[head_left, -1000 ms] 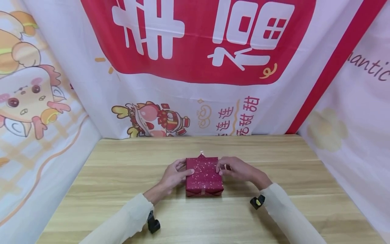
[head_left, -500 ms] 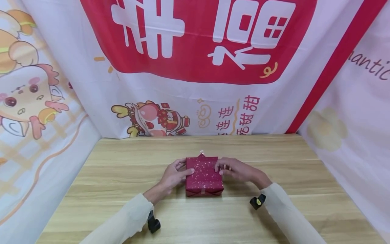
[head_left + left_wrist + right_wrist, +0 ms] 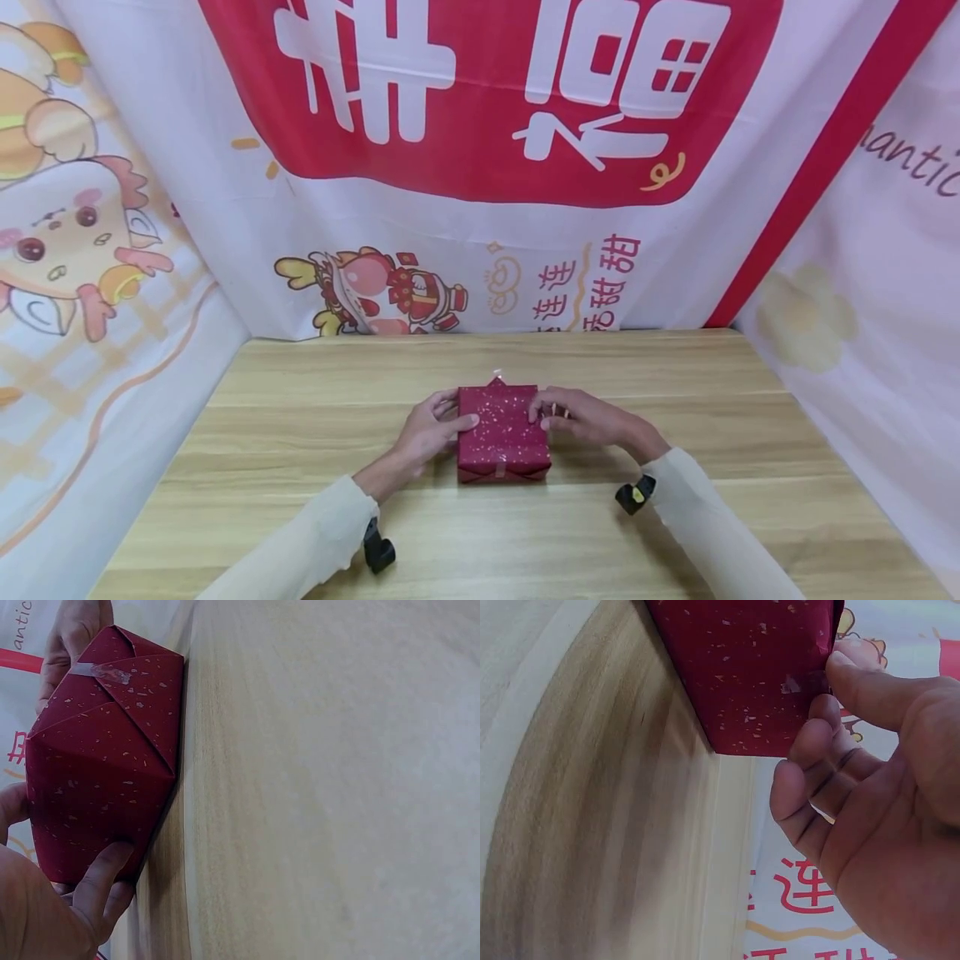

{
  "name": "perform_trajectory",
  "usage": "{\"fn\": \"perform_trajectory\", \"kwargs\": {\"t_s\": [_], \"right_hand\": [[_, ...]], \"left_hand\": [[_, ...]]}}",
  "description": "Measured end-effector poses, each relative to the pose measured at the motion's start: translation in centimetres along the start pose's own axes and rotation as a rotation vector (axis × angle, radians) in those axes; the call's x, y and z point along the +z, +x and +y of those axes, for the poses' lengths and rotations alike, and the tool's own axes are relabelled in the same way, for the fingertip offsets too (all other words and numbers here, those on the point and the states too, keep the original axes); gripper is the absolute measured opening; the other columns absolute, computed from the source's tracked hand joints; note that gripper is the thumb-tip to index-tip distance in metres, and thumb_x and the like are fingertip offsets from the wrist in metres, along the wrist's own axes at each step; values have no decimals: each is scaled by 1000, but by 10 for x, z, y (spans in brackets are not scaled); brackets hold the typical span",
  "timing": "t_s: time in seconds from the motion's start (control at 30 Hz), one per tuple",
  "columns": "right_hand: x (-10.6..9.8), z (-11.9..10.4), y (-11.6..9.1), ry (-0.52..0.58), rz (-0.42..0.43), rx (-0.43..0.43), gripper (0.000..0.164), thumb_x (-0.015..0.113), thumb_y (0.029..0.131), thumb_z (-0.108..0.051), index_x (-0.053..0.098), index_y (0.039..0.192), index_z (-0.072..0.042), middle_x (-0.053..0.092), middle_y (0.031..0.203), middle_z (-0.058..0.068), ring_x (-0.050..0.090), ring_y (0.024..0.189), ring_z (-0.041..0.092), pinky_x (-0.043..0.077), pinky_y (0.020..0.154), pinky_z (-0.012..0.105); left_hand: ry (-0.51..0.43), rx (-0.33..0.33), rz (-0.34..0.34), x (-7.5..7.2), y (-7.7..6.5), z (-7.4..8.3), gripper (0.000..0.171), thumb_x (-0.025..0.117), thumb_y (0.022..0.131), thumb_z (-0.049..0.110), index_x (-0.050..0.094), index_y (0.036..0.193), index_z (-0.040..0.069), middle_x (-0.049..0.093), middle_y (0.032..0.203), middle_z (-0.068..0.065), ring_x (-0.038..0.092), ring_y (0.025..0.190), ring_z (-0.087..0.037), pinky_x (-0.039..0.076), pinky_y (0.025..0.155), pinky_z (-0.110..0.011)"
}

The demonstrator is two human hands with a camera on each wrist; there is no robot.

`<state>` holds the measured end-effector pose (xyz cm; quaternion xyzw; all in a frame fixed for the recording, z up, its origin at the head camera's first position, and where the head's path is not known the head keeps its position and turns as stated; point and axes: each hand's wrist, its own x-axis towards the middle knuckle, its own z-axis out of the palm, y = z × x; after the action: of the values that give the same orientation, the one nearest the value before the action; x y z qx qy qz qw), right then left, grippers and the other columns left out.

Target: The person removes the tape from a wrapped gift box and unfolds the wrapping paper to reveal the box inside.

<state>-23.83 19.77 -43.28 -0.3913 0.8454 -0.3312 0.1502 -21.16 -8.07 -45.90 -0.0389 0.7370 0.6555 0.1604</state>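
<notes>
A gift box (image 3: 501, 437) wrapped in dark red speckled paper rests on the wooden table. My left hand (image 3: 426, 433) holds its left side, thumb on the top face and fingers down the side. At the right edge my right hand (image 3: 588, 417) has thumb and curled fingers against the wrapping; in the right wrist view the thumb (image 3: 870, 694) touches the edge beside a piece of clear tape (image 3: 790, 685). Folded flaps on the near end are held by more tape (image 3: 112, 673). At the back a pointed paper flap (image 3: 497, 382) sticks out with tape on its tip.
The light wooden table (image 3: 315, 392) runs back to a white and red printed cloth (image 3: 480, 225). Printed cloths also hang on the left and right sides. Each wrist carries a small black device, such as the right one (image 3: 634, 496).
My right fingers have shifted slightly inward over the box's right edge since the earliest frame. The left hand and the box stay in place.
</notes>
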Motion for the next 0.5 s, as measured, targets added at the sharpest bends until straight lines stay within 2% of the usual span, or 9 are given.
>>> {"fn": "perform_trajectory", "kwargs": {"t_s": [0.1,0.2,0.4,0.5], "right_hand": [[-1,1,0,-2,0,22,12,50,94,-16,57,97,-25,57,97,-9,54,95,9,50,85,26],[-1,2,1,10,-9,29,11,50,94,-16,57,95,-25,56,96,-8,54,94,10,50,84,26],[0,6,3,49,-4,21,16,52,93,-16,57,107,-21,58,97,-5,56,92,15,51,80,29],[-1,6,3,48,22,29,15,56,91,-16,60,104,-22,59,96,-6,57,90,15,52,80,30]], "left_hand": [[-2,5,-5,0,-2,2,74,72,78,21,34,141,13,35,147,-14,44,128,-36,57,85,-37],[-12,10,2,0,2,-2,76,74,76,24,35,141,16,35,147,-13,44,128,-35,57,84,-36],[-2,17,14,-1,9,-13,79,76,73,29,35,140,18,37,147,-11,45,127,-33,57,83,-34],[1,23,12,-1,10,-14,80,76,72,30,36,140,17,37,146,-12,46,126,-34,57,84,-35]]}}
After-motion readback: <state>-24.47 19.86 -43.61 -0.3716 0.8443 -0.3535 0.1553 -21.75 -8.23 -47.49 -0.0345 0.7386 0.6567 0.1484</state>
